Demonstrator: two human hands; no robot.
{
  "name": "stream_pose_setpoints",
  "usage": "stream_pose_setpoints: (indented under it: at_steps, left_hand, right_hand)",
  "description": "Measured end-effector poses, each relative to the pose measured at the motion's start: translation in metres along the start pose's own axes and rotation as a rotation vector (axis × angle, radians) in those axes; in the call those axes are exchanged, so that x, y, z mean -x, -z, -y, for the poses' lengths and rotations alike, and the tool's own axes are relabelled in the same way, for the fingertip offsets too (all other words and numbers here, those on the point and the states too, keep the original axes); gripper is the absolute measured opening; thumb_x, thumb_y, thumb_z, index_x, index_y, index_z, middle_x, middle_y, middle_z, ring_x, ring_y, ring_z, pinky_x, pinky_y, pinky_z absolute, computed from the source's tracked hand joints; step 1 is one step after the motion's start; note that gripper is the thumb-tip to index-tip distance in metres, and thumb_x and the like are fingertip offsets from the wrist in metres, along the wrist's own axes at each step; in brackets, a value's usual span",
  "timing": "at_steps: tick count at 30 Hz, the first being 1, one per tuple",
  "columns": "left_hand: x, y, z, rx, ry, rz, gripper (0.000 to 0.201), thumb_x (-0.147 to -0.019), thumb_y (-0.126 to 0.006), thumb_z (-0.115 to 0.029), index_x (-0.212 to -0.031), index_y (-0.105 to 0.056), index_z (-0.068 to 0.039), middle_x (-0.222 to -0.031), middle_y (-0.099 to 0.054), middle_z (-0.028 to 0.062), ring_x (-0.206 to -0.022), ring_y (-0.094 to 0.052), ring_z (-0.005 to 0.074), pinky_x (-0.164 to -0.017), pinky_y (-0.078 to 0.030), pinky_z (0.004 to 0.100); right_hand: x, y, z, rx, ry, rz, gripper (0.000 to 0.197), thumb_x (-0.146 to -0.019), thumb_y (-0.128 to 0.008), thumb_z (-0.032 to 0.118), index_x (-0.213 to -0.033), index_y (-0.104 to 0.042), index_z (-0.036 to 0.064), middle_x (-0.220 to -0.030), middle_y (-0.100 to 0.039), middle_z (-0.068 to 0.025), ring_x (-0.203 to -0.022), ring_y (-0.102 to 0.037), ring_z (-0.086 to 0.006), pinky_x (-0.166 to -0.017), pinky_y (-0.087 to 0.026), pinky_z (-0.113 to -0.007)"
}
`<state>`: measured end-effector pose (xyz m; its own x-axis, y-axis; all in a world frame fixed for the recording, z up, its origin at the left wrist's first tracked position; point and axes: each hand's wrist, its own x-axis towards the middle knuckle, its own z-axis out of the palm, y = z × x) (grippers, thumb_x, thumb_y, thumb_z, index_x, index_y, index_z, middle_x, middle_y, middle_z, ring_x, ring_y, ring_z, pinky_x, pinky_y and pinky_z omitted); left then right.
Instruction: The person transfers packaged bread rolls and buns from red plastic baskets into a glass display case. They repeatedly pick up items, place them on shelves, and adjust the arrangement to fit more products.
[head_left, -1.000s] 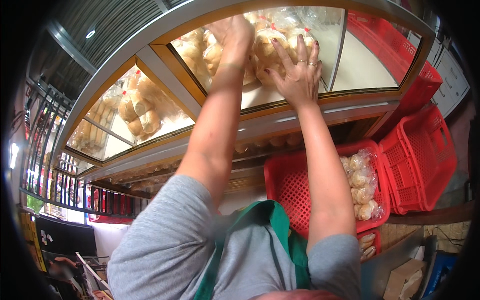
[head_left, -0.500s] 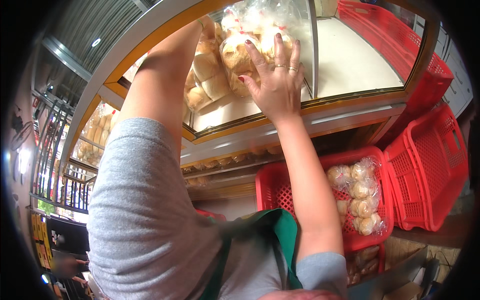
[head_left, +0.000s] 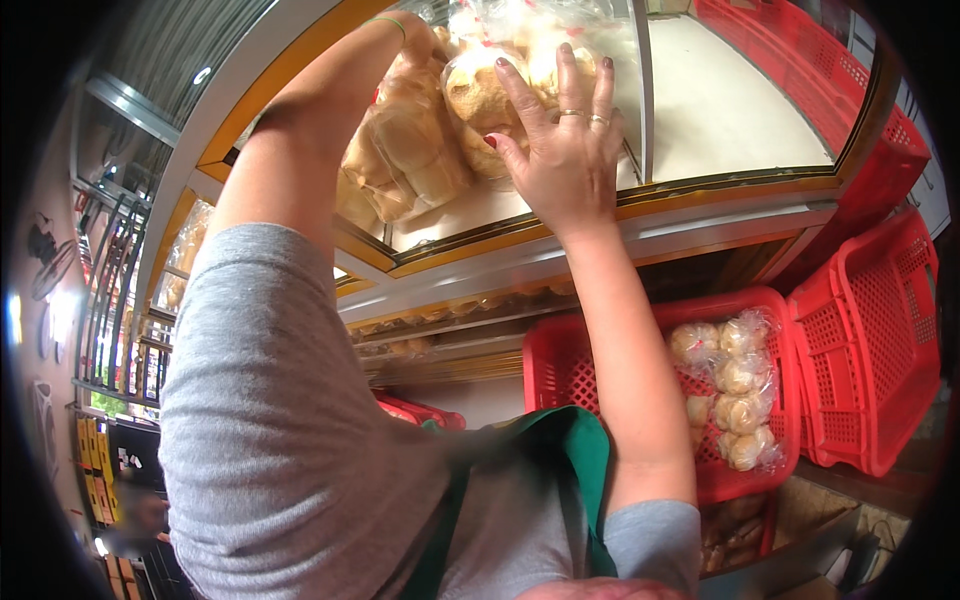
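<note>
My left arm reaches deep into a glass-sided display case. My left hand, with a green band at its wrist, curls at the top of a clear bag of bread rolls, which stands tilted; its fingertips are hidden. My right hand, with rings and dark red nails, lies with fingers spread against a second bag of round bread to the right. Red ties show at the necks of the bags behind.
A metal post divides the case, with a white shelf beyond it. Below right, a red crate holds bagged buns. Stacked red crates stand beside it. More bread lies on a lower shelf.
The left bag of rolls has shifted leftward and tilted, with my left hand at its top. My right hand stays spread on the other bag. The whole view has turned slightly.
</note>
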<state>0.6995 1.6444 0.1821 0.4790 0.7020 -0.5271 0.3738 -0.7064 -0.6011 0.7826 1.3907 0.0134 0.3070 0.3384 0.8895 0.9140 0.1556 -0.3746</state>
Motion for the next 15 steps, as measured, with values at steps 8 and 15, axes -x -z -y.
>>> stream_pose_setpoints:
  at_steps: [8, 15]
  left_hand:
    - [0.009, -0.014, -0.017, 0.068, 0.285, -0.360, 0.034, -0.088, -0.062, -0.019, -0.122, -0.063, -0.016, -0.121, -0.065, 0.0100, -0.112, -0.059, 0.0295, -0.098, -0.042, 0.0488]
    - [0.137, 0.003, -0.119, -0.074, 0.677, -1.105, 0.030, -0.087, -0.063, -0.023, -0.117, -0.065, -0.018, -0.121, -0.063, 0.0082, -0.118, -0.055, 0.0282, -0.105, -0.033, 0.0556]
  right_hand:
    - [0.000, -0.001, 0.001, 0.017, 0.023, -0.014, 0.066, -0.076, -0.076, 0.043, -0.138, -0.051, 0.0405, -0.150, -0.038, -0.0141, -0.136, -0.029, -0.0485, -0.091, -0.039, -0.061]
    - [0.000, -0.008, 0.015, 0.073, 0.027, 0.016, 0.065, -0.077, -0.075, 0.043, -0.137, -0.050, 0.0429, -0.151, -0.035, -0.0138, -0.136, -0.029, -0.0490, -0.091, -0.040, -0.063]
